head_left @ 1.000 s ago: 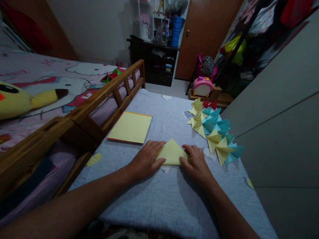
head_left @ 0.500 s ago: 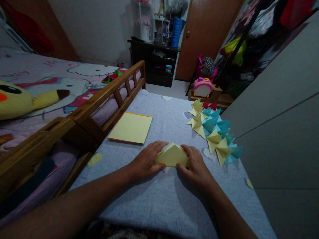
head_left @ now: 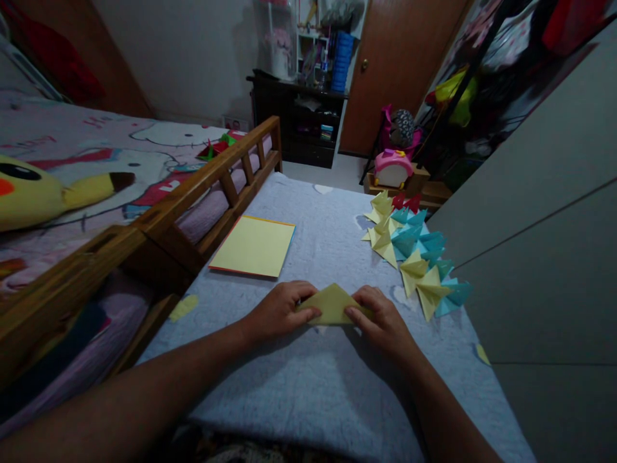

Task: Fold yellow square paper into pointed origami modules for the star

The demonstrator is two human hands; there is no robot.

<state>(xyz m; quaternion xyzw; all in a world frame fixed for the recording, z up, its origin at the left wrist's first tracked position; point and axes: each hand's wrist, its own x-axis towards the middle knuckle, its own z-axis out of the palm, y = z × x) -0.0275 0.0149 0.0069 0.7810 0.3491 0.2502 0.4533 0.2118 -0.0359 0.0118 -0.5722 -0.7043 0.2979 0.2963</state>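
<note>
A folded yellow paper triangle (head_left: 331,303) lies on the grey-blue bedsheet (head_left: 318,386) in front of me. My left hand (head_left: 277,313) pinches its left corner with curled fingers, thumb on top. My right hand (head_left: 383,319) grips its right corner the same way. The paper's near edge is lifted slightly off the sheet between both hands.
A stack of yellow paper sheets (head_left: 253,247) lies just beyond, to the left. A row of folded yellow, blue and red paper pieces (head_left: 414,254) runs along the right edge beside a grey cabinet wall (head_left: 544,244). A wooden bed rail (head_left: 193,193) borders the left side.
Both hands went from pressing flat on the triangle to curling and pinching its two corners. The paper has lowered and looks flatter and narrower than a second ago.
</note>
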